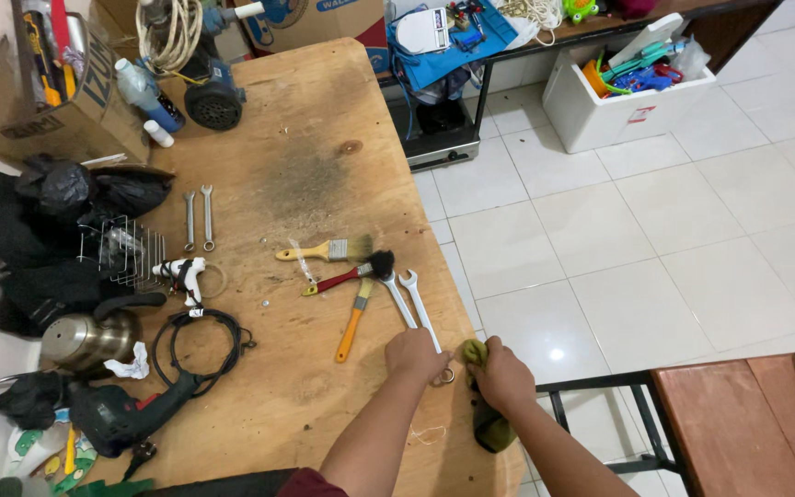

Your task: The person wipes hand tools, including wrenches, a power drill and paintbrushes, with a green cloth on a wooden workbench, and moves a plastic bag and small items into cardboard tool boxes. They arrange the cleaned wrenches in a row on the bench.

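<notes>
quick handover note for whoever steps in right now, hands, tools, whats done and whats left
Left hand: closed on the lower end of a wrench lying at the table edge.
Right hand: grips a green rag at the table edge, close beside the wrench end.
Nearby: a second wrench alongside the first, three brushes just beyond them, two small wrenches farther left, a drill at the near left.
Done: cannot tell how much wiping has been done.
Left: judging by the rag, the other wrenches look untouched.

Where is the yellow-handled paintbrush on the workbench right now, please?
In the head view, the yellow-handled paintbrush lies mid-table on the wooden workbench, just above the red-handled brush and right of two small wrenches.
</notes>
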